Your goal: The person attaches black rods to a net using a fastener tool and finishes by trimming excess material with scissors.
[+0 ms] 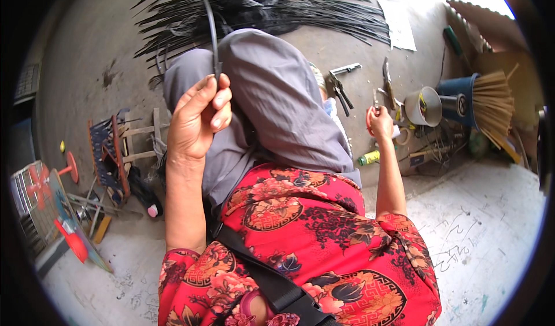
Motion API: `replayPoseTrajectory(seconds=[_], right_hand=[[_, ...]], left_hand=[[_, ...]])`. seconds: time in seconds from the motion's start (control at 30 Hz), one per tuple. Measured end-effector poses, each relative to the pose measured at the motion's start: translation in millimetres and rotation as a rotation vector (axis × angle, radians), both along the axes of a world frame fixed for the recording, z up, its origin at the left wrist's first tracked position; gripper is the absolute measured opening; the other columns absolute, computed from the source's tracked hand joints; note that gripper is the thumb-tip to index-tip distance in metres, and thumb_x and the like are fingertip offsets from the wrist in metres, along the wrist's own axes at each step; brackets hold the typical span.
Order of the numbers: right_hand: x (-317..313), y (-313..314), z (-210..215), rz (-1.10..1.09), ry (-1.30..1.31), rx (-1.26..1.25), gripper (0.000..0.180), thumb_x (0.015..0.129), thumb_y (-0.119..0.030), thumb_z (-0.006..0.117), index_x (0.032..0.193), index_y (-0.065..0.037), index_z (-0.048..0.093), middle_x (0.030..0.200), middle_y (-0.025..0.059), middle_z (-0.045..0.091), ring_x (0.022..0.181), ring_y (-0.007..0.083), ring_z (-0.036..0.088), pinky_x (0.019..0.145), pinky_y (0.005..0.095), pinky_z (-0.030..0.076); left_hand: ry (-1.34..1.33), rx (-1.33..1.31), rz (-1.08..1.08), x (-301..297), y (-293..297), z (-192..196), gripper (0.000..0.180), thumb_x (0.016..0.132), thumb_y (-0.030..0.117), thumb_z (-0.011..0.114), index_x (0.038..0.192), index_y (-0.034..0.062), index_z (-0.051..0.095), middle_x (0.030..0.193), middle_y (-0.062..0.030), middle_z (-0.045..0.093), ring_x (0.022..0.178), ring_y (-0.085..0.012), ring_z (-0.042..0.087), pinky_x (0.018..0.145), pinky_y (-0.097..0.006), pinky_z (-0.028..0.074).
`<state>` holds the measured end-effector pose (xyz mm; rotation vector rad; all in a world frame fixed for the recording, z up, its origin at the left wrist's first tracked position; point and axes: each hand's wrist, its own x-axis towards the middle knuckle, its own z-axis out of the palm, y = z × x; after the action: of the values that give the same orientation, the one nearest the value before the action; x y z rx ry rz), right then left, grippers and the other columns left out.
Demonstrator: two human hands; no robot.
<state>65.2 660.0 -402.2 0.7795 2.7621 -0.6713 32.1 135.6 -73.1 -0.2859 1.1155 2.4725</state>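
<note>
My left hand (195,118) is raised over my lap, its thumb and fingers pinching the end of a thin dark cable (212,28). From the pinch the cable rises and bends over to the left at its top. On the right, my right hand (382,123) is low near the floor, closed around red-handled scissors (369,121). Their short metal blades point away from me, and the fingers partly hide the handles. Close by lie a knife-like tool (388,86) with a brown handle and a green-yellow tube (368,158).
A large bundle of black cables (324,19) spreads across the floor ahead. Pliers (341,89) lie right of my knees. Farther right stand a white bucket (424,106) and a blue bucket (459,103) with thin wooden sticks. A wooden chair (121,152) and a fan (39,181) are at left.
</note>
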Motion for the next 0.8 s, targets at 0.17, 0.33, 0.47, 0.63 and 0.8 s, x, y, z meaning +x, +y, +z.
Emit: replayPoseTrajectory(seconds=[0.17,0.33,0.47,0.63,0.8], right_hand=[[42.8,32.6,-66.6,0.043,-0.322,0.115,0.047,0.103,-0.046,0.07,0.131,-0.009,0.071,0.117,0.0241,0.081,0.114,0.0471,0.076,0.099,0.0555,0.059],[-27.9,20.6,-86.0,0.198,-0.18,0.047,0.048,0.106,-0.042,0.066,0.135,-0.003,0.068,0.125,0.0272,0.079,0.121,0.0458,0.075,0.102,0.0534,0.06],[-117.5,-49.8,-51.6,0.24,-0.126,-0.22,0.06,0.098,-0.047,0.077,0.134,0.001,0.069,0.128,0.0266,0.079,0.123,0.0423,0.076,0.103,0.051,0.06],[-122.5,-43.7,-108.8,0.019,-0.594,-0.46,0.051,0.093,-0.042,0.084,0.118,0.002,0.081,0.12,0.0281,0.081,0.12,0.0429,0.077,0.098,0.0518,0.061],[-98.4,-80.9,4.8,0.185,0.105,-0.566,0.028,0.101,-0.027,0.078,0.108,0.0,0.076,0.078,0.0154,0.07,0.071,0.0182,0.067,0.067,0.0378,0.055]], left_hand=[[-0.016,-0.235,0.061,-12.7,45.5,-8.3,0.026,0.119,0.025,0.06,0.126,0.0022,0.069,0.082,0.0024,0.055,0.054,-0.0049,0.041,0.05,-0.023,0.031],[-0.02,-0.412,0.092,-27.4,69.5,-7.5,0.024,0.119,0.025,0.06,0.124,0.0029,0.07,0.082,0.002,0.056,0.054,-0.0045,0.04,0.05,-0.022,0.03],[-0.028,-0.445,0.136,-12.9,78.0,-0.3,0.027,0.118,0.025,0.061,0.124,0.0008,0.072,0.085,0.0,0.059,0.058,-0.0058,0.042,0.053,-0.022,0.032],[0.084,-0.59,0.074,-11.8,75.7,31.7,0.034,0.118,0.027,0.061,0.132,-0.0025,0.07,0.083,0.0013,0.055,0.058,-0.0046,0.042,0.052,-0.021,0.032],[0.075,-0.663,0.163,-1.5,53.5,35.4,0.028,0.118,0.025,0.063,0.127,0.0002,0.071,0.083,0.0008,0.059,0.059,-0.0053,0.045,0.053,-0.02,0.034]])
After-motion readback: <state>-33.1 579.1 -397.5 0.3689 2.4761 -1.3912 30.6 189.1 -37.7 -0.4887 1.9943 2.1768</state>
